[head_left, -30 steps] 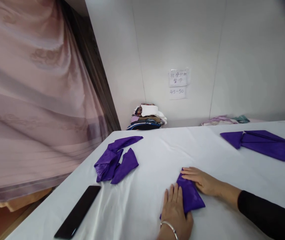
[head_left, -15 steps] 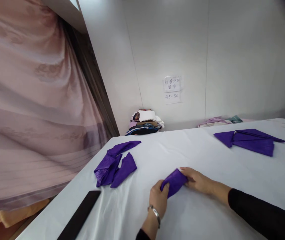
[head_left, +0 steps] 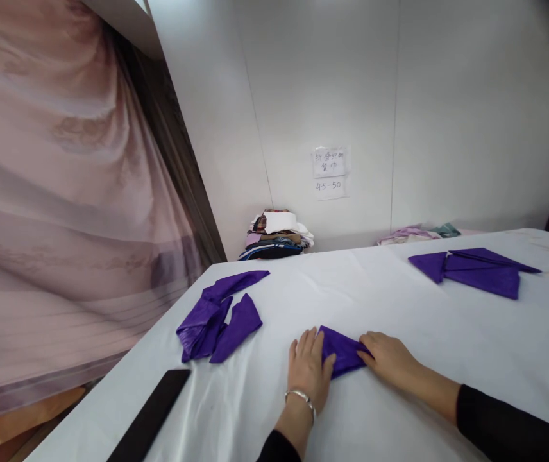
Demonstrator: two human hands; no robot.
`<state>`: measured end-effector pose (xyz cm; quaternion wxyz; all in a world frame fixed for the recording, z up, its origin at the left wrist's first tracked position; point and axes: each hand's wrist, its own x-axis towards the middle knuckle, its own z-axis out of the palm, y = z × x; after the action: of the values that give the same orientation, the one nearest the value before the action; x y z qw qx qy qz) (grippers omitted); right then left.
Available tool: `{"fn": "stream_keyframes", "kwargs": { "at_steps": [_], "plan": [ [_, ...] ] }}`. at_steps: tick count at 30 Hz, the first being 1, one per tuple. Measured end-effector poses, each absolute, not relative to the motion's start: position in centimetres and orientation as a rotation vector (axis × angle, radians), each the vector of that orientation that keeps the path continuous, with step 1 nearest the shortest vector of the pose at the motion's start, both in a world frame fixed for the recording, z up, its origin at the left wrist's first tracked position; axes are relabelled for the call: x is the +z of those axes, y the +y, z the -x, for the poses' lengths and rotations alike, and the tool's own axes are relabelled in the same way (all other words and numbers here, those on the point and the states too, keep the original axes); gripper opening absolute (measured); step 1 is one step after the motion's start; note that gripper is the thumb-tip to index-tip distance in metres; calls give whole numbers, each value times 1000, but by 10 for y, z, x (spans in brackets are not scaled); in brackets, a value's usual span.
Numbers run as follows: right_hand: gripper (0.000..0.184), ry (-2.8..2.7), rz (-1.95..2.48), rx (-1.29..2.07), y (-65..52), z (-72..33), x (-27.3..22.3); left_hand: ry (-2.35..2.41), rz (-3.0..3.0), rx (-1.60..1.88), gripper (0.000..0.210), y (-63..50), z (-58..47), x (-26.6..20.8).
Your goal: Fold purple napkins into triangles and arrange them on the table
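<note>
A small folded purple napkin lies on the white-covered table in front of me, narrowing towards its right end. My left hand rests flat over the napkin's left edge, fingers stretched out and thumb apart. At the right end, the fingers and thumb of my right hand are closed on the napkin's corner. Part of the left edge is hidden under my left palm.
Crumpled purple napkins lie to the left, and folded purple napkins at the back right. A long black strip is at the front left. Stacked clothes sit beyond the table, below a paper sign.
The napkin was held up between both hands and now lies on the table. My left hand has gone from pinching to lying flat; my right has moved slightly right and down.
</note>
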<state>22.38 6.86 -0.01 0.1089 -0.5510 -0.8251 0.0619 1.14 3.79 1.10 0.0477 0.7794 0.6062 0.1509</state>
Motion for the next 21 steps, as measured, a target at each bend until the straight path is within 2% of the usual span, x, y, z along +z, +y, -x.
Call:
{"fn": "stream_keyframes", "kwargs": {
  "at_steps": [5,9,14,21],
  "plan": [
    [33,-2410,1459,98,61,-212,18,1657,-2471,208,68,46,-10,-12],
    [52,-2466,1132,355,62,-170,28,1634,-2501,200,63,48,-8,-21],
    [62,-2498,1108,639,76,-131,13,1607,-2503,176,63,43,-9,-11],
    [65,-2562,1160,597,90,-160,-10,1567,-2455,215,60,41,-7,-6]
  ]
}}
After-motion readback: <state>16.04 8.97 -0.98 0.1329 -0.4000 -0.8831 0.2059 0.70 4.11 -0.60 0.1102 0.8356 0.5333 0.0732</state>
